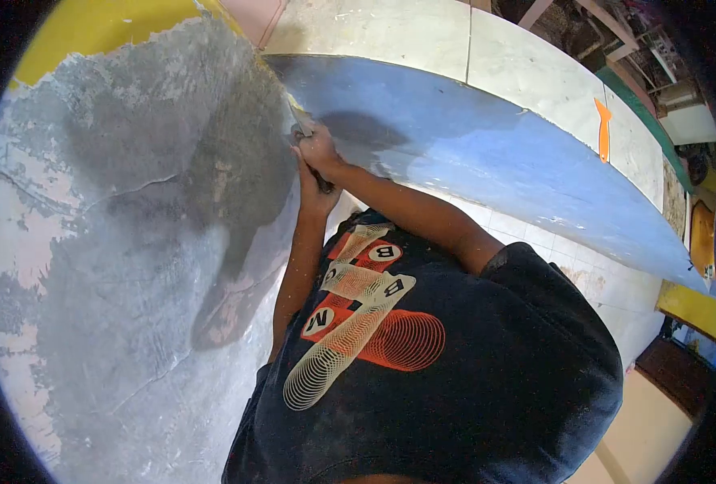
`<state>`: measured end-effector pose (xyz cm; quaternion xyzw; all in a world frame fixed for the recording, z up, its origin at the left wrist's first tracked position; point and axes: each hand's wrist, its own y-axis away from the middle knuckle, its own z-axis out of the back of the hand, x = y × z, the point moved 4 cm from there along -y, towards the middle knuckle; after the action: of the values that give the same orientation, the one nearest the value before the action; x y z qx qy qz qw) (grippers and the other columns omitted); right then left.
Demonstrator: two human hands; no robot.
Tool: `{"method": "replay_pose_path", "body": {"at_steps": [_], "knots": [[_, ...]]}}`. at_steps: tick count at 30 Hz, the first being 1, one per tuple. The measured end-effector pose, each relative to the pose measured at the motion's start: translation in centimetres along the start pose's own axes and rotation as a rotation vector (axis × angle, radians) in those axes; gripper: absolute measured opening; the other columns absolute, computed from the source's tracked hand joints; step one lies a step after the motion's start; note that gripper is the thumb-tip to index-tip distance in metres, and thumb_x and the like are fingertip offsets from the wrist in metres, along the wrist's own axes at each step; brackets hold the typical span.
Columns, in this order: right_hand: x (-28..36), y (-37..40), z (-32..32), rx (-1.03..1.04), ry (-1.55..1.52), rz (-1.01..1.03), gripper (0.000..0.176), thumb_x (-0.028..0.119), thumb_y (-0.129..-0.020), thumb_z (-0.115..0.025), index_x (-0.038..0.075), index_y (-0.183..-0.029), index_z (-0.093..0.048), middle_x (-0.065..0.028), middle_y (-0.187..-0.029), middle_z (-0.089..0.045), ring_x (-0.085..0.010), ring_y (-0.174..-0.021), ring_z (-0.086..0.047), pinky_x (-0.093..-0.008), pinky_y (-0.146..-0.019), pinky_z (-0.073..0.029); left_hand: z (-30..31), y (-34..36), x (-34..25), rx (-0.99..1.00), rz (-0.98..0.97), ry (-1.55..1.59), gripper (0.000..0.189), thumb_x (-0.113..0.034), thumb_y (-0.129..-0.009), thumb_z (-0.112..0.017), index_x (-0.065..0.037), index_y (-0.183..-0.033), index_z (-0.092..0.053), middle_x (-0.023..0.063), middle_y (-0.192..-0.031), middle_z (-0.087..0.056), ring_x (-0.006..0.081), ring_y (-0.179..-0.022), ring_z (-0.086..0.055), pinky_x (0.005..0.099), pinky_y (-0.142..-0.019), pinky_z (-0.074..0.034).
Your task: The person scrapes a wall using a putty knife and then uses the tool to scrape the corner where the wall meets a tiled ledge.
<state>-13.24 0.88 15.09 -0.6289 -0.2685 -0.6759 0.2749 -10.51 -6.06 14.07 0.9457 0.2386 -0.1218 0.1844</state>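
The left hand (316, 198) and right hand (319, 147) curl tight around a dark-handled, flat grey-bladed tool (301, 121), hiding most of it. Whether its tip touches the patchy grey wall (132, 266) is unclear.

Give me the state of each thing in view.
Scraper: held, blade by the blue surface's edge
Right hand: closed on scraper
Left hand: closed on its handle
Grey surface: patchy, cracked
Yellow area: ragged-edged
Blue surface: partly shadowed
Orange tool: unheld
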Motion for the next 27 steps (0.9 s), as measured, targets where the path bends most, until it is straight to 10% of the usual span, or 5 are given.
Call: {"method": "replay_pose_path", "body": {"at_steps": [4,11,17,19,27], "knots": [[1.6,-0.7,0.8,0.105,-0.287,0.132,0.054,0.008,-0.075,-0.056,0.004,-0.128,-0.046,-0.0258,-0.109,-0.055,-0.0357,-0.085,-0.058,-0.0392,-0.073,-0.048,1.8,-1.5,-0.1,-0.087,0.056,0.051,0.055,-0.061,-0.081,-0.049,-0.013,-0.106,-0.052,0.0047,-0.094,-0.057,0.0196,-0.086,-0.056,0.0353,-0.077,-0.048],[-2.9,-0.5,-1.6,-0.274,0.146,-0.146,0.041,0.014,-0.072,-0.064,-0.008,-0.104,-0.052,-0.0256,-0.096,-0.054,-0.0358,-0.079,-0.056,-0.0436,-0.074,-0.046,6.9,-2.2,-1.9,-0.056,0.009,-0.283,0.042,-0.043,-0.091,-0.045,-0.014,-0.122,-0.045,0.0068,-0.109,-0.053,0.0190,-0.098,-0.052,0.0356,-0.084,-0.045],[-1.5,0.0,-3.0,-0.256,0.357,-0.145,0.036,0.017,-0.084,-0.056,-0.001,-0.116,-0.054,-0.0118,-0.071,-0.053,-0.0141,-0.064,-0.046,-0.0294,-0.061,-0.043,3.4,-0.6,-2.9,-0.192,-0.129,-0.162,0.039,-0.035,-0.092,-0.045,-0.011,-0.123,-0.042,0.0045,-0.103,-0.052,0.0184,-0.092,-0.051,0.0336,-0.079,-0.045],[6.6,0.4,-0.6,-0.209,-0.127,0.301,0.038,0.011,-0.086,-0.054,0.003,-0.123,-0.051,-0.0095,-0.071,-0.053,-0.0122,-0.058,-0.046,-0.0274,-0.056,-0.043,0.9,0.0,-4.0,-0.184,-0.216,-0.345,0.046,-0.042,-0.093,-0.042,-0.010,-0.126,-0.040,0.0046,-0.109,-0.051,0.0180,-0.098,-0.051,0.0337,-0.082,-0.044],[2.6,0.7,-0.5,-0.100,-0.193,0.034,0.040,0.009,-0.086,-0.052,0.004,-0.125,-0.049,-0.0127,-0.079,-0.060,-0.0137,-0.060,-0.054,-0.0311,-0.059,-0.044,0.7,0.5,-2.4,-0.198,-0.128,-0.288,0.054,-0.051,-0.090,-0.042,-0.012,-0.127,-0.041,0.0060,-0.104,-0.053,0.0201,-0.092,-0.053,0.0352,-0.080,-0.046]]}}
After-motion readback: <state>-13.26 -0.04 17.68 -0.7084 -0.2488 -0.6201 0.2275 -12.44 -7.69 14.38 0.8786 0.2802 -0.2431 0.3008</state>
